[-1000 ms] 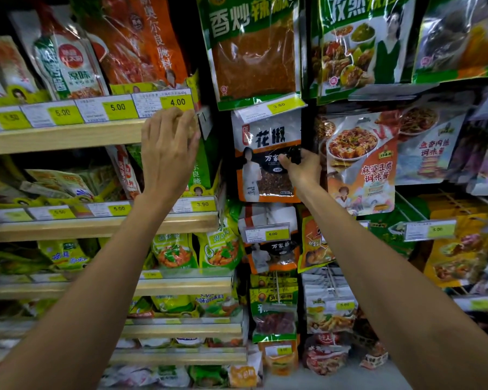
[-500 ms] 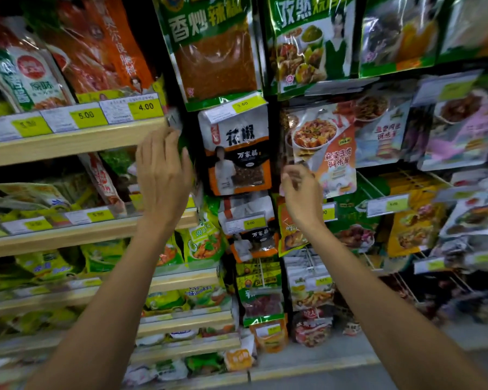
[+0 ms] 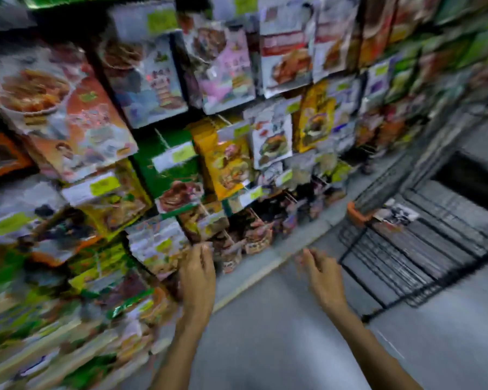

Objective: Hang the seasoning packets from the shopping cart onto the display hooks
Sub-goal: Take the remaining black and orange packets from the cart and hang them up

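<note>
No legible text on blurred packets (image 3: 226,161).

The person's left forearm (image 3: 181,347), entering at 6 o'clock, and right forearm (image 3: 371,347), entering at 5 o'clock, are bare to the frame edge. The left hand (image 3: 197,274) and right hand (image 3: 323,277) are bare too, their fingers motion-blurred.

Floor (image 3: 265,347): smooth, grey, evenly lit. A pale strip (image 3: 265,270) runs along the shelving base. Wood-coloured shelf edges (image 3: 48,354) at lower left; view motion-blurred.
</note>
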`<action>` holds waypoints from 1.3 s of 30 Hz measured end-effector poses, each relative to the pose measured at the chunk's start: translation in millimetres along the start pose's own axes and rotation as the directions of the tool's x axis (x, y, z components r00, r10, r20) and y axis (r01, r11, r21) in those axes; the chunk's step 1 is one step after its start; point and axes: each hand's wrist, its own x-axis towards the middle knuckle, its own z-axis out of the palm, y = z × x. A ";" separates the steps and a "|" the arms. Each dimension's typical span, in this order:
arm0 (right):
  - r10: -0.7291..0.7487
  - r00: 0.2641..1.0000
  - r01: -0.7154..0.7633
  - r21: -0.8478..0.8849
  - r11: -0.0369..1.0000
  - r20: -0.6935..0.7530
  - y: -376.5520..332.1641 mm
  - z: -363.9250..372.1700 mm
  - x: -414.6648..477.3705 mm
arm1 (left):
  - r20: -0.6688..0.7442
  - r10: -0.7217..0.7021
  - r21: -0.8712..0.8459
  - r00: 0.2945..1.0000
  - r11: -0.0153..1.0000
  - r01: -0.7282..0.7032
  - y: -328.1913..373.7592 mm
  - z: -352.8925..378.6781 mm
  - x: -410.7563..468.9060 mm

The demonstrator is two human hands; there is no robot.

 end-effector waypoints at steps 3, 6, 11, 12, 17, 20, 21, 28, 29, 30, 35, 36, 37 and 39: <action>0.144 0.984 -0.143 0.009 0.990 -0.104 54.5 -78.0 2.1 | 0.234 -0.092 -0.078 0.968 0.991 0.113 23.0 83.3 -40.7; 0.219 0.950 -0.221 0.015 0.975 -0.223 88.0 -137.4 7.2 | 0.427 -0.147 -0.114 0.892 0.970 0.215 52.1 147.0 -58.2; 0.320 0.873 -0.312 0.081 0.947 -0.368 129.0 -203.9 42.8 | 0.573 0.002 -0.112 0.820 0.991 0.076 101.9 235.0 -40.9; 0.337 0.859 -0.327 0.095 0.940 -0.386 135.8 -213.9 53.3 | 0.590 0.025 -0.105 0.807 0.993 0.046 109.4 253.5 -32.9; 0.394 0.793 -0.369 0.147 0.918 -0.464 169.7 -257.6 133.8 | 0.640 0.136 -0.090 0.756 0.991 -0.102 158.2 355.6 24.3; 0.433 0.755 -0.407 0.167 0.898 -0.492 194.4 -280.2 199.1 | 0.646 0.196 -0.074 0.738 0.978 -0.195 190.4 428.8 71.9; 0.454 0.739 -0.425 0.180 0.887 -0.497 204.8 -286.7 222.3 | 0.644 0.220 -0.067 0.733 0.970 -0.232 200.8 455.4 87.5; 0.636 0.662 -0.608 0.212 0.765 -0.396 311.0 -297.8 377.6 | 0.736 0.132 0.114 0.664 0.943 -0.313 223.4 630.3 167.5; 0.665 0.642 -0.632 0.227 0.741 -0.381 330.2 -295.6 395.3 | 0.749 0.122 0.122 0.651 0.941 -0.317 219.1 648.6 171.1; 0.688 0.625 -0.650 0.243 0.720 -0.369 349.4 -292.5 411.7 | 0.762 0.125 0.119 0.636 0.937 -0.327 213.7 665.4 173.1; 0.750 0.544 -0.718 0.253 0.648 -0.376 431.4 -279.5 476.3 | 0.790 0.158 0.096 0.592 0.922 -0.375 195.4 723.0 173.9; 0.757 0.537 -0.723 0.259 0.641 -0.372 446.6 -276.3 485.1 | 0.786 0.188 0.076 0.589 0.916 -0.395 194.3 729.5 173.9; 0.765 0.531 -0.729 0.264 0.631 -0.364 459.8 -272.6 492.4 | 0.782 0.225 0.044 0.581 0.910 -0.411 193.9 733.7 173.2; 0.791 0.501 -0.741 0.297 0.601 -0.350 482.1 -264.1 503.9 | 0.768 0.306 -0.030 0.563 0.894 -0.446 192.5 739.2 172.0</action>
